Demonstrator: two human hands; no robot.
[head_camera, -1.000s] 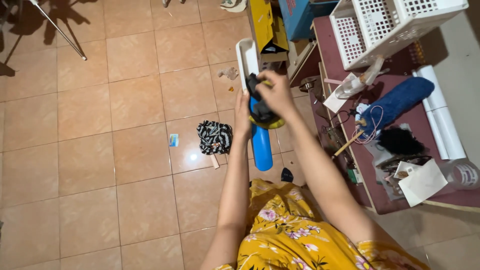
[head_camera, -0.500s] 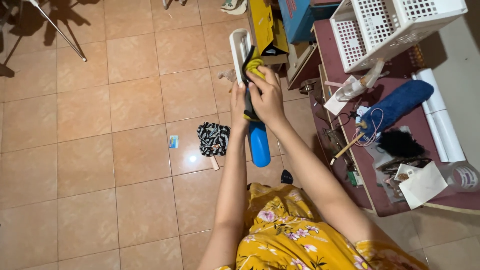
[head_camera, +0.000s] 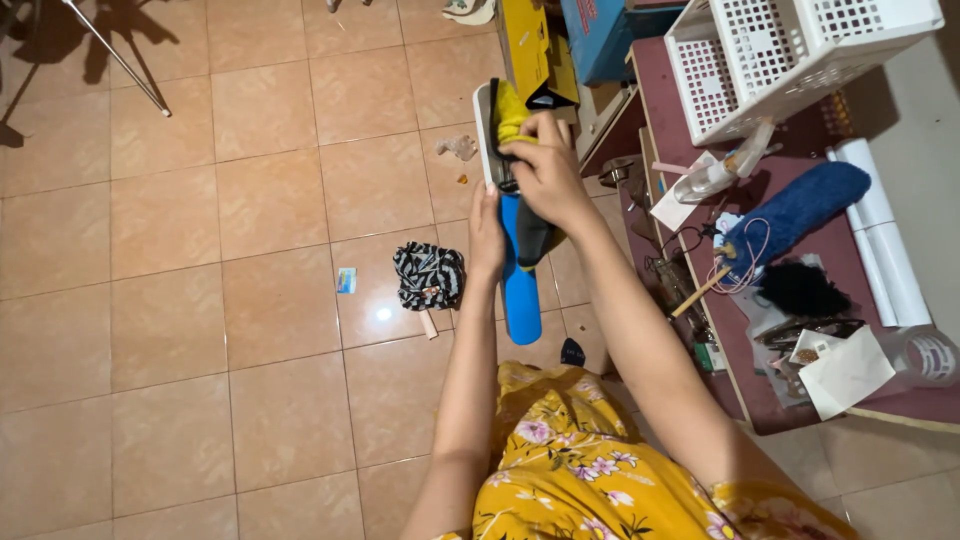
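Blue-handled tool (head_camera: 520, 290) points away, lengthwise upright.

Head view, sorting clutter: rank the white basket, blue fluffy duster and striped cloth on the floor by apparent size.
1. white basket
2. blue fluffy duster
3. striped cloth, though it lies farther away on the floor, so this is unsure.

Two hands, left (head_camera: 487, 235) and right (head_camera: 545, 170), one white-and-blue handheld tool (head_camera: 520, 285) and one yellow-and-dark cloth (head_camera: 512, 118); one striped fabric bundle (head_camera: 428, 275) and one small card (head_camera: 347, 280) on the floor; one white lattice basket (head_camera: 790, 50), one blue duster (head_camera: 795, 210) and two white rolls (head_camera: 885, 240) on the tabletop (head_camera: 690, 270)
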